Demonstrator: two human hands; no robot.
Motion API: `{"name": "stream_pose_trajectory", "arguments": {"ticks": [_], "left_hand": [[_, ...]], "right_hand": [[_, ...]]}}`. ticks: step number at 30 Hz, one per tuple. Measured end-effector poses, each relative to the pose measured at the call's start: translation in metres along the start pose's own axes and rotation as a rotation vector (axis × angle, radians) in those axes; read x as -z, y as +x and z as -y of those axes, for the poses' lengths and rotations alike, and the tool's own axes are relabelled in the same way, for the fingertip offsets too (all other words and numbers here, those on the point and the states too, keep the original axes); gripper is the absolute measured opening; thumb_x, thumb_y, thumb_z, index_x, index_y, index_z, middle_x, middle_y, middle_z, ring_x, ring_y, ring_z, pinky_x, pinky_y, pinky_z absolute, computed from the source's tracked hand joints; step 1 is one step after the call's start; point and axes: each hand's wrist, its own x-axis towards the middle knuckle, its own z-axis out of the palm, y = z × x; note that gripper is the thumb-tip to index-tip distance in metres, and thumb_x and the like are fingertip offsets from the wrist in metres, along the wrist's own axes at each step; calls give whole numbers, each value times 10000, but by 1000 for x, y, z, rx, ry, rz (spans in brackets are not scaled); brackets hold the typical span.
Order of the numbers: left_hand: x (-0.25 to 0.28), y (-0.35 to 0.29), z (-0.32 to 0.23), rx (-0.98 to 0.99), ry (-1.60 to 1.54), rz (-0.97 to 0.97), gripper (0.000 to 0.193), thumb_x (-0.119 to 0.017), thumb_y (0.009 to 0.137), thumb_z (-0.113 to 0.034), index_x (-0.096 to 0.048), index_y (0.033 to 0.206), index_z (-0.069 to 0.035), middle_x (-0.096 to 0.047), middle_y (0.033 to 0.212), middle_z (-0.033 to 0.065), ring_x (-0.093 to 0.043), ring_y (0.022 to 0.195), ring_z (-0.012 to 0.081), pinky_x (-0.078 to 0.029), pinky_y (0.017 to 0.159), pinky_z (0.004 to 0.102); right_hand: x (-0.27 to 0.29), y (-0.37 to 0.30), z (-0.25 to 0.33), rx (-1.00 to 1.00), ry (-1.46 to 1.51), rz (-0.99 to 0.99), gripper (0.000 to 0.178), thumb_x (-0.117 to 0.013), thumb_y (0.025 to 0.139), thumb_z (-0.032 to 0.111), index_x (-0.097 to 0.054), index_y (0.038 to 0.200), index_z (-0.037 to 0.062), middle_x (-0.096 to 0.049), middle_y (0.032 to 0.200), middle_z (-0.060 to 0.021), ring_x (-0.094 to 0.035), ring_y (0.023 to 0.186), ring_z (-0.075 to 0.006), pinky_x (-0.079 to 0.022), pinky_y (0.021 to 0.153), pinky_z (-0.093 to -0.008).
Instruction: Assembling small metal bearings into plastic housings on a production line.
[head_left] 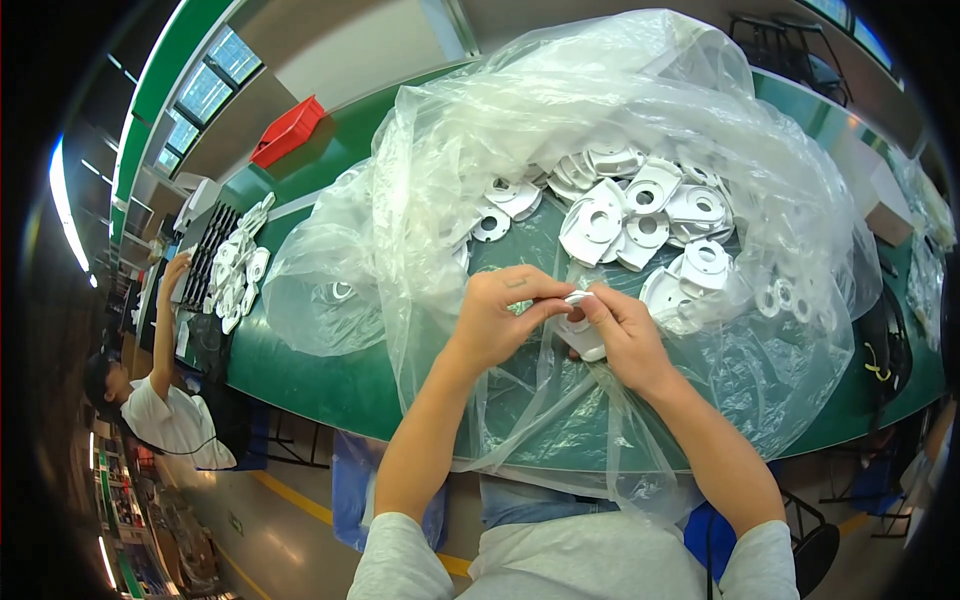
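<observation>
Between my two hands is a white plastic part [592, 346] with a round hole, held above the green table. My left hand [508, 312] pinches its upper rim with thumb and forefinger. From the other side my right hand [626, 330] grips the same part, its fingers partly hiding it. Just beyond my hands lies a heap of similar white plastic parts [648, 200], each with a ring-shaped opening. A large clear plastic bag [440, 130] is spread open around the heap and reaches under my forearms to the table's front edge.
On the green table [300, 385], a red bin [288, 130] stands at the far left. More white parts [238, 265] lie beside a black rack [207, 250], where a co-worker [175, 400] reaches in. A white box [872, 190] and dark cables [882, 345] are at the right.
</observation>
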Motion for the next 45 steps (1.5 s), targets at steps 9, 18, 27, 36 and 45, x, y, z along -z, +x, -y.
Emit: {"name": "stream_pose_trajectory", "arguments": {"ticks": [9, 18, 27, 36, 45], "left_hand": [[-15, -3, -4, 428, -483, -45, 80, -640, 797, -1, -616, 870, 23, -617, 805, 37, -566, 758, 78, -446, 682, 221], [-15, 0, 9, 487, -483, -72, 148, -617, 827, -89, -619, 933, 14, -632, 891, 50, -578, 786, 93, -474, 680, 246], [-29, -6, -2, 507, -696, 45, 364, -561, 842, -38, -487, 1197, 1, -584, 1046, 48, -559, 901, 109, -483, 760, 267], [-38, -9, -2, 485, -763, 18, 351, -556, 818, -3, -489, 1163, 2, -579, 1054, 49, -553, 940, 111, -449, 843, 269], [-38, -9, -5, 451, -747, -16, 319, -564, 794, 8, -511, 1108, 3, -581, 1013, 36, -550, 915, 95, -453, 814, 262]], "right_hand": [[-8, -1, 5, -102, 80, -133, 314, -466, 960, 230, -562, 790, -17, -563, 643, -45, -546, 509, -93, -422, 442, -247], [-2, 0, 13, -244, 300, 73, 206, -427, 922, 173, -519, 1044, 35, -624, 826, -44, -583, 682, -83, -423, 534, -212], [4, 4, 14, -147, 414, 10, 346, -456, 824, -12, -465, 1167, 23, -578, 1023, -58, -587, 807, -117, -514, 597, -259], [1, 4, 7, -65, 302, -24, 307, -474, 818, 1, -487, 1124, 14, -568, 983, -47, -565, 788, -106, -502, 580, -250], [0, 2, 10, -82, 248, -39, 249, -477, 824, 19, -504, 1072, 36, -564, 910, -21, -527, 684, -70, -432, 500, -216]]}}
